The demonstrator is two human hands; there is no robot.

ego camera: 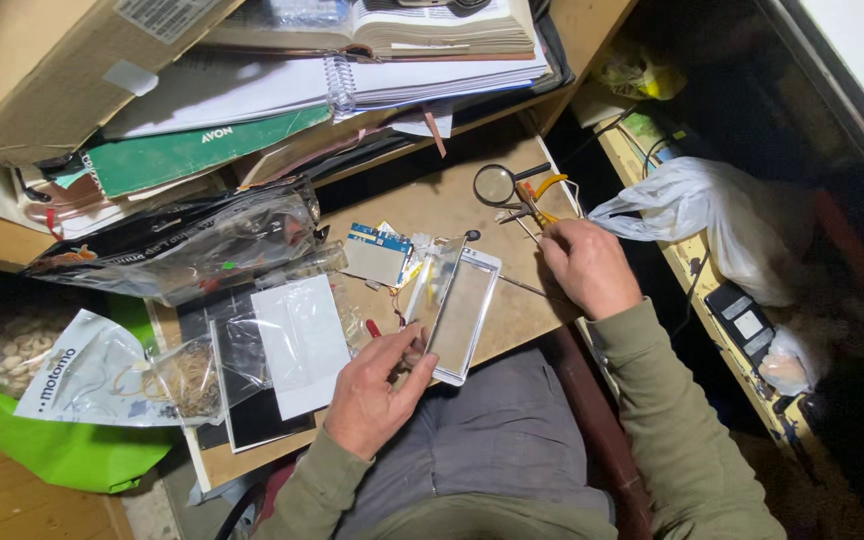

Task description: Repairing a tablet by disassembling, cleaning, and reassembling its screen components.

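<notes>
Your left hand (372, 390) grips the lower end of the white phone front panel (460, 310), fingers clenched on its edge, the panel lying tilted over the table (522, 310) edge. Keep it flat and pinch only the frame. Your right hand (587, 265) closes around a small tool (537, 205) beside the magnifying glass (497, 185). Left of the panel, a clear plastic bag (187, 375) holds rubber bands; a larger clear bag (202, 245) further back holds items I can't identify.
</notes>
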